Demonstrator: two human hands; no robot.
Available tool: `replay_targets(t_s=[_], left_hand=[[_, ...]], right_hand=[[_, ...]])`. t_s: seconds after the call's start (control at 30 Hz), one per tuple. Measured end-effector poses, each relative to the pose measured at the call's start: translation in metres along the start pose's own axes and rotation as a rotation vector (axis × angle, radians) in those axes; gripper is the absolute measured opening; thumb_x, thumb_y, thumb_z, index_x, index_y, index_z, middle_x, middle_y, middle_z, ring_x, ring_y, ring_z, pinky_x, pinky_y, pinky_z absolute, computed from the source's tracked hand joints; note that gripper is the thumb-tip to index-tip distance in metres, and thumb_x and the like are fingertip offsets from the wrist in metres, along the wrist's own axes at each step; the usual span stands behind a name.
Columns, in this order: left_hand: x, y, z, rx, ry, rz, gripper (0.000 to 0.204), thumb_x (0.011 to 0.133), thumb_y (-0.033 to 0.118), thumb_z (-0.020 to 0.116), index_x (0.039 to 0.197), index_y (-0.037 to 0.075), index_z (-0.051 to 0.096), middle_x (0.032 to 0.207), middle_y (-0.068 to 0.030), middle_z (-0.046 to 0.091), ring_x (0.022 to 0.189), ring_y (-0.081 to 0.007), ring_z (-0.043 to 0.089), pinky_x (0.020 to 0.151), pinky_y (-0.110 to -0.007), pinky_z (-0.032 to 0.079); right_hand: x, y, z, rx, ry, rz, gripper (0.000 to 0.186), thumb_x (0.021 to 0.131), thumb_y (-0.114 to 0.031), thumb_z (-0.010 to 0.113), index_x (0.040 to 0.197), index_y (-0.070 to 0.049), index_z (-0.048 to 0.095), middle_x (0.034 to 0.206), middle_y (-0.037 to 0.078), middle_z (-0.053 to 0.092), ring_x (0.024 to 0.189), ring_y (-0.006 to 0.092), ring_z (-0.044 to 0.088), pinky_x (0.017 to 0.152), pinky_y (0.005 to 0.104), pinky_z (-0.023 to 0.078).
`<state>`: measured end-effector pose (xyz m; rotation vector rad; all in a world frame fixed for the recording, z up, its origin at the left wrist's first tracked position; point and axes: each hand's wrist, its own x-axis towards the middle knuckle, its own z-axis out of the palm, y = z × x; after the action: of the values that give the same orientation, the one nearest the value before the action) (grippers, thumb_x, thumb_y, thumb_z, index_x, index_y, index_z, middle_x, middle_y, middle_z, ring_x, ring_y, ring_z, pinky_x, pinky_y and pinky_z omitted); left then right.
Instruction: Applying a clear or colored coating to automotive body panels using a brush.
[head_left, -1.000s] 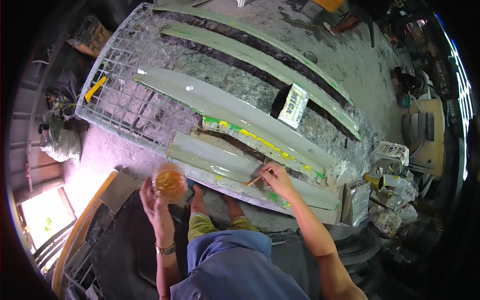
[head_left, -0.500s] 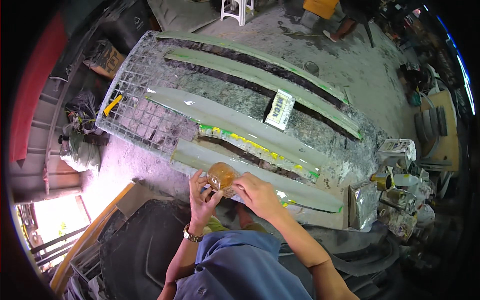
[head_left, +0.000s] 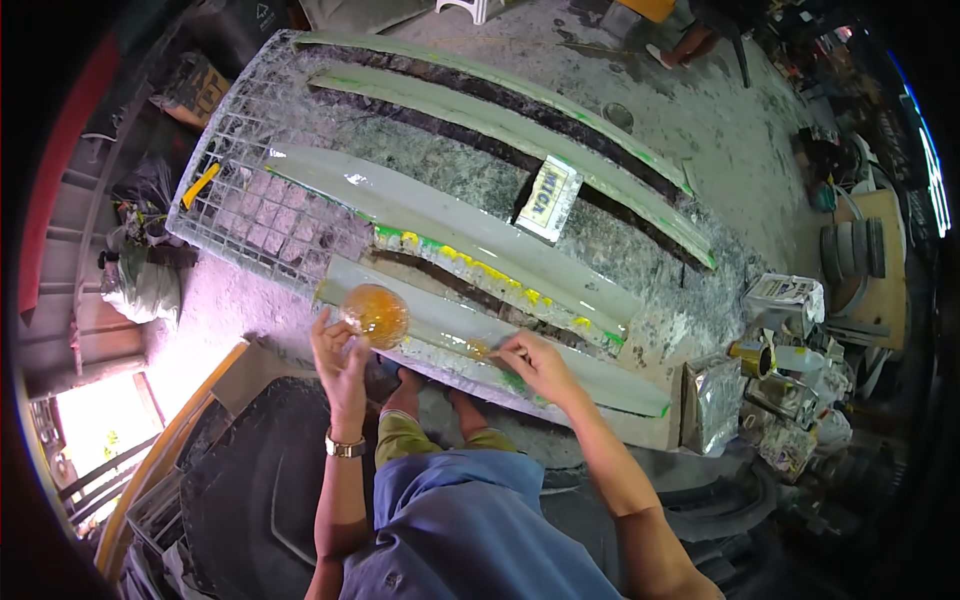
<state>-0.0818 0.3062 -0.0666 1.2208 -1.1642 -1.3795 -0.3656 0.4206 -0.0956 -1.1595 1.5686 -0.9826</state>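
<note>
apart they've swung: left hand point(head_left: 342, 360) grips the amber cup point(head_left: 380, 315), left of centre; right hand point(head_left: 540, 366) pinches a brush point(head_left: 493, 354); tilting could cause spills.

Worktop point(head_left: 400, 150) layout

Near panel point(head_left: 450, 320) laid along near edge, middle panel point(head_left: 450, 225) behind, two far panels point(head_left: 430, 108) toward far edge. Tin point(head_left: 550, 200) set behind middle panel. Small object point(head_left: 201, 187) placed at left edge. Container point(head_left: 376, 315) held over near panel's left part. Box point(head_left: 712, 405) set at near-right corner.
</note>
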Motion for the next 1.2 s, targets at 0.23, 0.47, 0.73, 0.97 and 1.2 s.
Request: replay_targets(t_s=[0.23, 0.47, 0.73, 0.97, 1.2], left_hand=[[-0.007, 0.017, -0.081, -0.033, 0.345, -0.026, 0.066, 0.089, 0.025, 0.064, 0.142, 0.003, 0.032, 0.111, -0.0070, 0.049, 0.108, -0.0168, 0.052, 0.086, -0.029, 0.045], [-0.018, 0.023, -0.139, -0.069, 0.517, -0.032, 0.067, 0.086, 0.024, 0.067, 0.141, 0.004, 0.035, 0.110, -0.0048, 0.051, 0.106, -0.0145, 0.050, 0.094, -0.032, 0.040], [-0.019, 0.022, -0.181, -0.128, 0.635, -0.089, 0.062, 0.087, 0.016, 0.063, 0.141, 0.004, 0.035, 0.108, -0.0043, 0.052, 0.104, -0.0143, 0.051, 0.094, -0.031, 0.040], [0.004, 0.018, -0.199, -0.220, 0.656, -0.089, 0.060, 0.088, 0.014, 0.061, 0.141, 0.005, 0.035, 0.108, -0.0041, 0.052, 0.103, -0.0129, 0.050, 0.092, -0.029, 0.040], [0.027, 0.017, -0.212, -0.230, 0.530, -0.026, 0.051, 0.097, 0.011, 0.049, 0.143, 0.001, 0.029, 0.117, -0.0063, 0.047, 0.116, -0.0143, 0.051, 0.099, -0.029, 0.044]], right_hand=[[0.020, -0.054, -0.022, -0.684, -0.431, 0.028, 0.021, 0.089, -0.024, 0.060, 0.095, -0.005, 0.056, 0.093, 0.014, 0.062, 0.084, 0.0347, 0.062, 0.071, 0.0451, 0.050], [0.137, -0.085, 0.096, -0.481, -0.530, -0.107, 0.022, 0.088, -0.023, 0.062, 0.087, -0.001, 0.062, 0.084, 0.017, 0.063, 0.082, 0.0364, 0.060, 0.073, 0.0438, 0.047], [0.212, -0.114, 0.185, -0.193, -0.533, 0.089, 0.021, 0.090, -0.019, 0.062, 0.089, 0.002, 0.065, 0.067, 0.010, 0.063, 0.057, 0.0177, 0.061, 0.057, 0.0316, 0.049], [0.217, -0.094, 0.203, 0.073, -0.212, 0.218, 0.015, 0.091, -0.010, 0.063, 0.100, 0.000, 0.066, 0.077, 0.005, 0.063, 0.062, 0.0082, 0.059, 0.056, 0.0247, 0.049], [0.152, -0.095, 0.136, -0.418, -0.409, -0.249, 0.014, 0.088, -0.011, 0.065, 0.101, -0.006, 0.061, 0.093, 0.010, 0.061, 0.077, 0.0282, 0.062, 0.068, 0.0350, 0.052]])
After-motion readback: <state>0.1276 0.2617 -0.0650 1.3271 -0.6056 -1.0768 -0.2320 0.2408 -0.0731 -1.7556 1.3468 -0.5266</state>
